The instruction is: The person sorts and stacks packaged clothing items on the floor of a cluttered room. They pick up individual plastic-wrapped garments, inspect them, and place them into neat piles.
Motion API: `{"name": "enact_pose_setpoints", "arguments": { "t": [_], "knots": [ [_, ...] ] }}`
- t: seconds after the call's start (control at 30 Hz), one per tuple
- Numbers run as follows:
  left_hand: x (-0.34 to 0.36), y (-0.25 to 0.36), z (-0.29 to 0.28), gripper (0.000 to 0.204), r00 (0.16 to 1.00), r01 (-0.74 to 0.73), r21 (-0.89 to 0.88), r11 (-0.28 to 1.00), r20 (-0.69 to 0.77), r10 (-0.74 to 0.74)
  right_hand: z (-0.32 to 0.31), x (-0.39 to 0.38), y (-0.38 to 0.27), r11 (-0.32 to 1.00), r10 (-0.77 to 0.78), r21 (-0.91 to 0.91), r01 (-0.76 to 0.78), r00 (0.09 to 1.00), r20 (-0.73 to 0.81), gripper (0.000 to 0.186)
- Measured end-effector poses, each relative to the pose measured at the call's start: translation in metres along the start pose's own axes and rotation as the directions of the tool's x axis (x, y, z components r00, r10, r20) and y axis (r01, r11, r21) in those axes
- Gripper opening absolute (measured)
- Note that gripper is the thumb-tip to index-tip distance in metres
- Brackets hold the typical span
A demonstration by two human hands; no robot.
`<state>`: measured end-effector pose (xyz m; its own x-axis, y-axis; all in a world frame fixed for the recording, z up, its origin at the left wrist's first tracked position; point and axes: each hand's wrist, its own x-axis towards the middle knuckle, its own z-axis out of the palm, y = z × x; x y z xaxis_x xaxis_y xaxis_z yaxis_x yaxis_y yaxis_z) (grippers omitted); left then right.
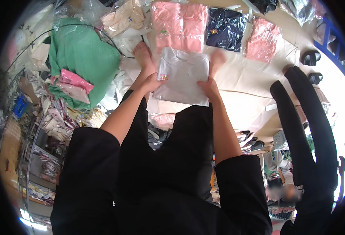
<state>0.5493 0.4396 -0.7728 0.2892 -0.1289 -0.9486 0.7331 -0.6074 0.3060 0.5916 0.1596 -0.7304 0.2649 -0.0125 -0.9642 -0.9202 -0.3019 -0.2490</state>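
Note:
Between my two hands is a folded white collared shirt (186,78) in a clear plastic bag, its collar pointing away from me. My left hand (151,83) grips the left edge, beside a small colourful patch on the shirt. On the right edge my right hand (209,88) is closed, with the thumb lying on top. The fingers under the bag are hidden. Just beyond the shirt lie a bagged pink garment (180,25), a bagged navy garment (226,29) and a smaller bagged pink garment (263,39).
At left a green cloth (82,55) carries pink packets (76,80). Wire shelving (33,156) full of packed goods stands lower left. A person in black trousers (297,117) is at right, near dark sandals (310,58) and a blue rack (329,33). My bare feet flank the shirt.

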Motion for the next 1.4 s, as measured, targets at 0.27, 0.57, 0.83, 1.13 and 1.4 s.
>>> {"name": "enact_pose_setpoints", "arguments": {
  "t": [0.27,0.57,0.83,1.13,1.4],
  "knots": [
    [-0.041,0.034,0.015,0.06,0.905,0.174,0.407,0.897,0.294,-0.309,0.01,-0.016,0.105,0.964,0.225,-0.159,-0.212,0.972,0.072,0.05],
    [-0.022,-0.017,0.099,0.051,0.993,-0.091,0.153,0.984,0.087,0.079,-0.032,-0.022,0.115,0.971,-0.033,-0.239,0.013,0.996,-0.081,0.062],
    [0.003,0.051,0.209,0.05,0.989,0.089,0.249,0.964,-0.137,-0.056,-0.132,0.005,0.135,0.944,-0.196,-0.309,0.116,0.95,-0.242,0.069],
    [0.003,0.028,0.197,0.041,0.997,0.063,0.392,0.918,0.006,-0.071,-0.19,-0.001,0.152,0.914,-0.1,-0.4,-0.072,0.914,-0.392,0.058],
    [-0.013,0.022,0.104,0.034,0.996,0.085,0.474,0.876,-0.069,-0.06,-0.126,-0.009,0.143,0.966,-0.112,-0.253,0.049,0.963,-0.243,0.037]
  ]
}}
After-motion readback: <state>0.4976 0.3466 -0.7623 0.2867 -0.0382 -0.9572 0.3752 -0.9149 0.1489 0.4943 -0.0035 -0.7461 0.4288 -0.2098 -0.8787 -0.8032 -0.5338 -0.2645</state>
